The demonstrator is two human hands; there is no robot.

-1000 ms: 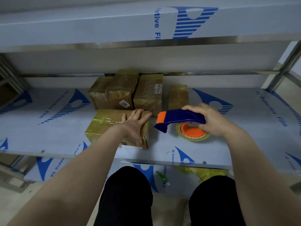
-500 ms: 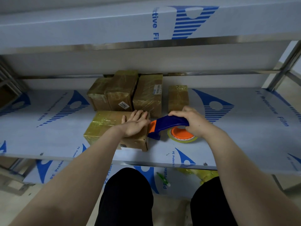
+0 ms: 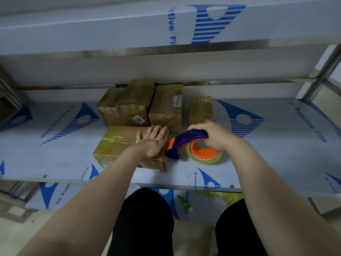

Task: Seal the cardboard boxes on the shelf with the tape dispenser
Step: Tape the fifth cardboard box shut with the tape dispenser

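Head view: my left hand [image 3: 151,143] lies flat, fingers straight, on the near box [image 3: 120,145] at the shelf [image 3: 258,163] front. My right hand [image 3: 215,134] grips the tape dispenser [image 3: 186,143] by its blue handle, nose against the box's right end. Four taped boxes [image 3: 147,104] stand behind.
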